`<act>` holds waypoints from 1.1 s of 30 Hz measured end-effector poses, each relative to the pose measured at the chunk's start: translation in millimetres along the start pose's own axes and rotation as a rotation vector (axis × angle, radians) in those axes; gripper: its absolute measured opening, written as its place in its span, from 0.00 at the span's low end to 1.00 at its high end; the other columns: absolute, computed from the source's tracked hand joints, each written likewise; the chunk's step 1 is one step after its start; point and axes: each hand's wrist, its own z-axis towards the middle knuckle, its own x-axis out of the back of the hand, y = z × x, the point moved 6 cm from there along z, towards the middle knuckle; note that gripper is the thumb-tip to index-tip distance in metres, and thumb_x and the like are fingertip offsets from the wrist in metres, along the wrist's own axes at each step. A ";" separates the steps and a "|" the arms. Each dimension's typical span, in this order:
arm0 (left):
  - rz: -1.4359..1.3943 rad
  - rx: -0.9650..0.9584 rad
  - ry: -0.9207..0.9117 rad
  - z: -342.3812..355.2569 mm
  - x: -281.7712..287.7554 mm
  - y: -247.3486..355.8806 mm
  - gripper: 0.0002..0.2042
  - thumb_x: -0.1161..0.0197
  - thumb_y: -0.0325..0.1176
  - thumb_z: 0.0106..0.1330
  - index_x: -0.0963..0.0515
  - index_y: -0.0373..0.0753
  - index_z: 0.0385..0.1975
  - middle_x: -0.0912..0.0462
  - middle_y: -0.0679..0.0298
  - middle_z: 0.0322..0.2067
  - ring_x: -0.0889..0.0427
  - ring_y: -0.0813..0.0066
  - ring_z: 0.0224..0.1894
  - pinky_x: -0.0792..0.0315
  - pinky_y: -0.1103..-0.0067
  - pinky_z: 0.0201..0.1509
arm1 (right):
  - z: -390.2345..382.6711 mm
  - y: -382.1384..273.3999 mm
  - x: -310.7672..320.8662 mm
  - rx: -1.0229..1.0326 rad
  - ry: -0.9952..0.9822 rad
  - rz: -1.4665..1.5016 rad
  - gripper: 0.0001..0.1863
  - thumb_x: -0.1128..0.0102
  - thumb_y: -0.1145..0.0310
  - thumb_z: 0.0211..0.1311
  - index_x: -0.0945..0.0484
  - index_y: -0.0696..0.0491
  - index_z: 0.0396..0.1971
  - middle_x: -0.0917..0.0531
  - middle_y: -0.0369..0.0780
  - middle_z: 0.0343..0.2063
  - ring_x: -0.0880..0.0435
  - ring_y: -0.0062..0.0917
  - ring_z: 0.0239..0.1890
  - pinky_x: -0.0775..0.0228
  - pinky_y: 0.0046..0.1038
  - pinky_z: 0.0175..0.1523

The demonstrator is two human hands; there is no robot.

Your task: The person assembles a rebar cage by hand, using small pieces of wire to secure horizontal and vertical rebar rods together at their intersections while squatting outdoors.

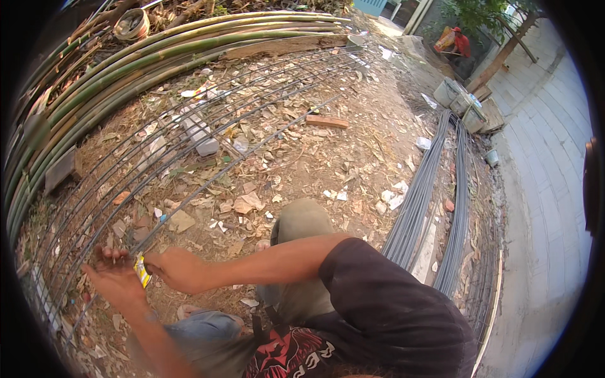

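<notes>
At eight o'clock, your right hand (179,270) pinches a yellow packet (142,272); a slack pinch could drop it. Whether your left hand (118,281) grasps anything, I can't tell.

Daylight is washing over an outdoor yard, where dry leaves and pale scraps are littering the brown dirt ground (287,167). A grey block wall (548,151) is lining the right side, curving with the fisheye view. Long green bamboo poles (189,47) are stretching along the upper left. A leafy tree (504,55) is leaning near the wall, while what might be a blue gate (370,6) is showing small at the far edge.
</notes>
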 end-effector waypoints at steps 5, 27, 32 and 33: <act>-0.021 0.096 0.008 -3.8 -10.7 -24.8 0.25 0.63 0.55 0.76 0.33 0.42 0.24 0.43 0.72 0.16 0.45 0.80 0.18 0.45 0.80 0.23 | 2.6 21.8 9.9 0.026 0.035 -0.084 0.08 0.46 0.68 0.65 0.24 0.57 0.36 0.19 0.51 0.26 0.19 0.48 0.31 0.30 0.42 0.34; -0.180 -0.069 0.011 0.6 -0.1 37.0 0.28 0.66 0.53 0.77 0.41 0.45 0.13 0.53 0.74 0.10 0.55 0.81 0.13 0.58 0.80 0.15 | 10.5 3.1 2.7 0.340 0.045 -0.605 0.18 0.37 0.61 0.60 0.25 0.51 0.48 0.20 0.40 0.34 0.17 0.37 0.33 0.26 0.36 0.32; -0.214 -0.093 0.025 -1.3 3.0 43.9 0.28 0.66 0.54 0.77 0.41 0.45 0.13 0.52 0.73 0.10 0.55 0.81 0.13 0.58 0.80 0.15 | 2.4 9.9 -17.5 0.329 -0.037 -0.623 0.18 0.37 0.60 0.60 0.24 0.52 0.48 0.18 0.41 0.32 0.17 0.37 0.31 0.25 0.35 0.32; -0.218 -0.088 0.022 -2.2 1.8 45.0 0.28 0.67 0.53 0.77 0.41 0.45 0.13 0.52 0.73 0.10 0.55 0.81 0.13 0.57 0.80 0.15 | 1.9 10.6 -17.8 0.335 -0.042 -0.618 0.18 0.37 0.60 0.60 0.24 0.52 0.48 0.18 0.41 0.32 0.17 0.37 0.31 0.25 0.35 0.32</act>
